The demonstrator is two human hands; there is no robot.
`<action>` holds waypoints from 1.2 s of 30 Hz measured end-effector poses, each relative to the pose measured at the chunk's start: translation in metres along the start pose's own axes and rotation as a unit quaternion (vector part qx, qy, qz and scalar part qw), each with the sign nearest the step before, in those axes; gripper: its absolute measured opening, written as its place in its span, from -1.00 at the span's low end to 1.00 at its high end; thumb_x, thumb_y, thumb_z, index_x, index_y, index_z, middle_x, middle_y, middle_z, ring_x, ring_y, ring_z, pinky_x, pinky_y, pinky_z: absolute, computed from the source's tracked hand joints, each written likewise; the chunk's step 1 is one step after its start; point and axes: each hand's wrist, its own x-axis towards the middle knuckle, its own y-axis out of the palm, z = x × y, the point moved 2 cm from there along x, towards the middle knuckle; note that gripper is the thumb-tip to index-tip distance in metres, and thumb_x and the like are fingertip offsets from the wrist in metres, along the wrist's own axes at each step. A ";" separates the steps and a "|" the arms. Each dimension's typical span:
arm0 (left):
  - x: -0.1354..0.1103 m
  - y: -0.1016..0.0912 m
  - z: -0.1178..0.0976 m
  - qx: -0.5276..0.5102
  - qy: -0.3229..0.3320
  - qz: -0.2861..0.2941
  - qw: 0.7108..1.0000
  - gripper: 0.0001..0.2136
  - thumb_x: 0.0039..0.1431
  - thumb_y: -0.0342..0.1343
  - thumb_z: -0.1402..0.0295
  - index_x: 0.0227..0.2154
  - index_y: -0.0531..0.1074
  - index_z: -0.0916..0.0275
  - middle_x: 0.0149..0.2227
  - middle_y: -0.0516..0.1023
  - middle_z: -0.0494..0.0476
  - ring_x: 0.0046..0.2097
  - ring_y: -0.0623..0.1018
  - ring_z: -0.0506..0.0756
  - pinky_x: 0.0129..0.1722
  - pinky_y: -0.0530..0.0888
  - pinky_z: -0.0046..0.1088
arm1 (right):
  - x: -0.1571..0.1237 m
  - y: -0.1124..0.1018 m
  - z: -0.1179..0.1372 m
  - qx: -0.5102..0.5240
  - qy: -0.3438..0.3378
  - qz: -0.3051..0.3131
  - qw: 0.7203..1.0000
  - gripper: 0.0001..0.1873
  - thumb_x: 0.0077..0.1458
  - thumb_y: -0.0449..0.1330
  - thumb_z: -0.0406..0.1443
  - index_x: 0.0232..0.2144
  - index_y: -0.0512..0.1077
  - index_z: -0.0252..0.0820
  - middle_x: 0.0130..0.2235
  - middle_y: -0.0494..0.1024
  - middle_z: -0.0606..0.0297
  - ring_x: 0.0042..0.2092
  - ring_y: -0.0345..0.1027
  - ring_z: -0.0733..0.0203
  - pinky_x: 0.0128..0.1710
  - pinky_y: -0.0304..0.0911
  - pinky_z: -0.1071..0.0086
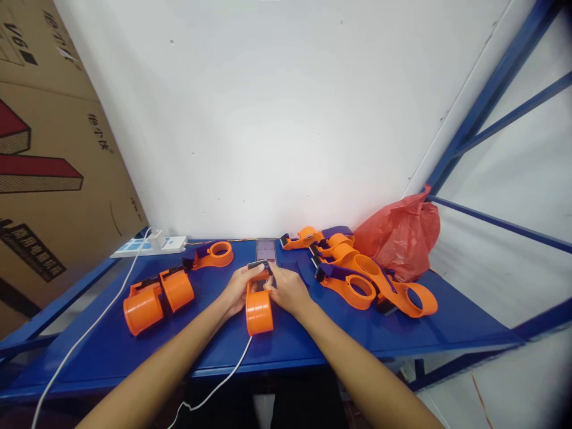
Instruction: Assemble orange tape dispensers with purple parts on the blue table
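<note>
An orange tape dispenser is held between both hands over the blue table, its round tape hub toward me and its dark cutter end away. My left hand wraps the frame from the left, thumb on the dark end. My right hand grips that same end from the right with bent fingers; what its fingertips press is partly hidden. Just beyond the hands lies a phone with a lit screen. To the left rest two more orange tape dispensers, and another dispenser lies behind them.
Several orange and purple dispensers lie piled at right, before a red plastic bag. A white power strip with a cable sits back left. A large cardboard box stands left. Blue metal bars rise at right.
</note>
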 end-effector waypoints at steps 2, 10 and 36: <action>-0.001 0.000 -0.001 0.008 0.010 -0.018 1.000 -0.61 -0.01 0.44 0.07 -0.35 0.49 0.27 -0.61 0.40 -0.07 -0.66 0.25 -0.10 -0.63 0.12 -0.52 | 0.001 -0.006 -0.005 0.024 -0.031 -0.014 0.999 -0.53 0.23 0.09 -0.41 0.17 0.41 -0.34 -0.09 0.67 -0.01 -0.11 0.60 0.02 -0.08 0.50 0.22; -0.002 0.005 0.004 0.096 0.046 -0.036 0.994 -0.55 0.07 0.33 -0.07 -0.28 0.51 0.26 -0.55 0.52 0.02 -0.70 0.31 -0.06 -0.69 0.09 -0.51 | 0.003 -0.029 -0.011 0.100 -0.021 -0.035 0.994 -0.69 0.29 0.21 -0.24 0.05 0.50 -0.19 -0.16 0.68 0.12 -0.16 0.58 0.09 -0.10 0.48 0.25; 0.000 0.001 0.008 0.074 0.037 0.016 0.996 -0.63 0.06 0.37 0.01 -0.42 0.52 0.25 -0.68 0.38 -0.02 -0.69 0.29 -0.04 -0.66 0.13 -0.52 | 0.005 -0.028 -0.005 0.109 -0.024 0.012 0.994 -0.90 0.30 0.16 -0.32 -0.19 0.48 -0.18 -0.39 0.54 0.29 -0.37 0.39 0.20 -0.30 0.29 0.38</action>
